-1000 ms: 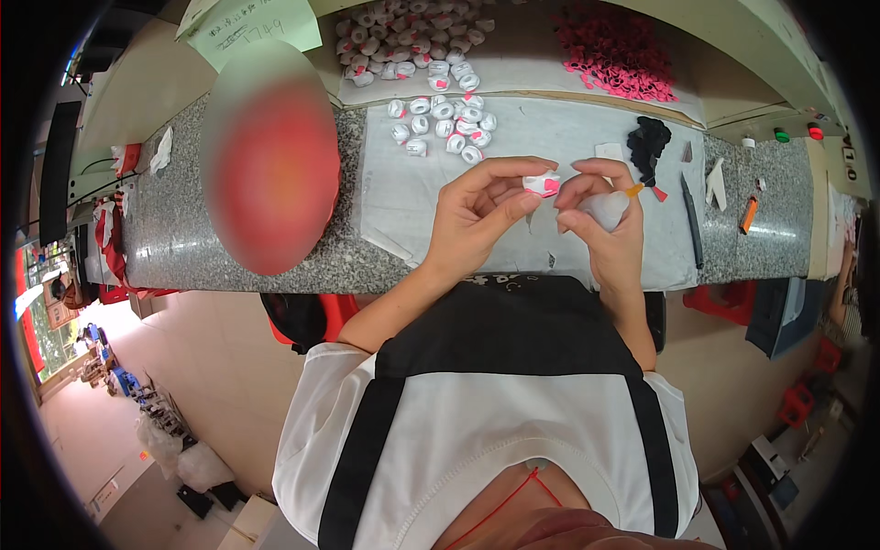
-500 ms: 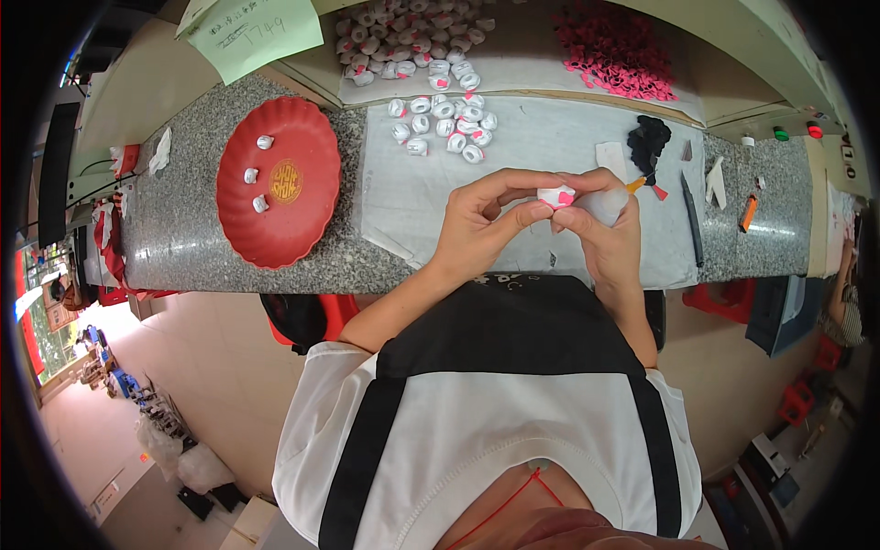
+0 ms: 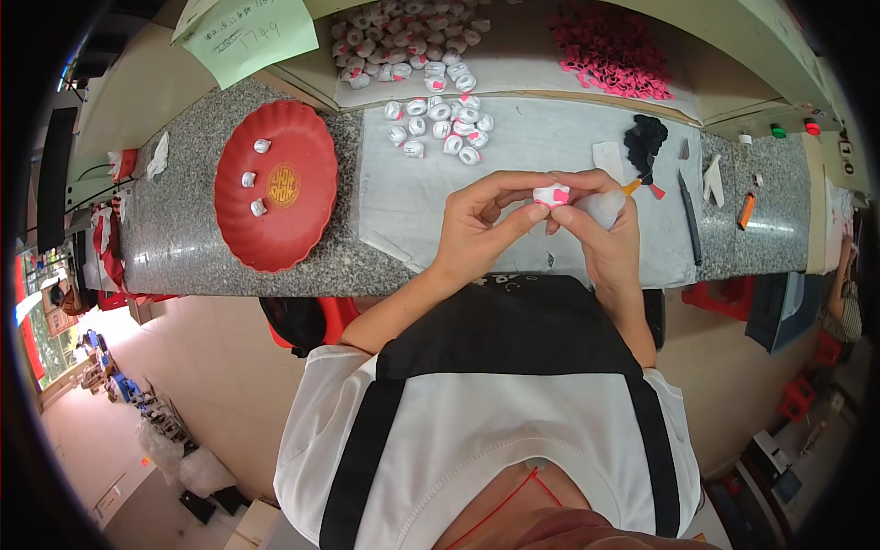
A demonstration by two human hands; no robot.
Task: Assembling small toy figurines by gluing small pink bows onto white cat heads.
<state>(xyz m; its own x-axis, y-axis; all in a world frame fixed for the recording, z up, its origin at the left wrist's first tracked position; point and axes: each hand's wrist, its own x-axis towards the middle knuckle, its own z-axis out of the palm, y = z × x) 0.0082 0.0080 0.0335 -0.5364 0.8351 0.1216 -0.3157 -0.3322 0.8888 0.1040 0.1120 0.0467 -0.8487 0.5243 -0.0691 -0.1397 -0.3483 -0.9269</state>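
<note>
My left hand [image 3: 478,222] and my right hand [image 3: 603,240] meet above the white sheet [image 3: 403,197]. Thumbs and fingertips of both pinch a small white head-shaped piece [image 3: 548,194] with a pink patch on its front and pink along its lower edge. Tucked in my right hand is also a translucent squeeze bottle [image 3: 605,209], its yellow tip pointing to the upper right. Beyond my hands, several similar white pieces [image 3: 442,112] with openings lie on the sheet, some showing pink parts.
At left, a red scalloped plate [image 3: 316,197] carries 3 white pieces. The back shelf bears a heap of white pieces [image 3: 403,37] and a pile of pink bits [image 3: 619,55]. To the right lie a black crumpled cloth [image 3: 645,137], a dark pen-like tool [image 3: 690,220] and an orange cutter [image 3: 747,211].
The white piece has turned slightly between my fingertips, so the pink patch faces a little differently. Both hands keep their pinch, and the bottle stays in my right hand.
</note>
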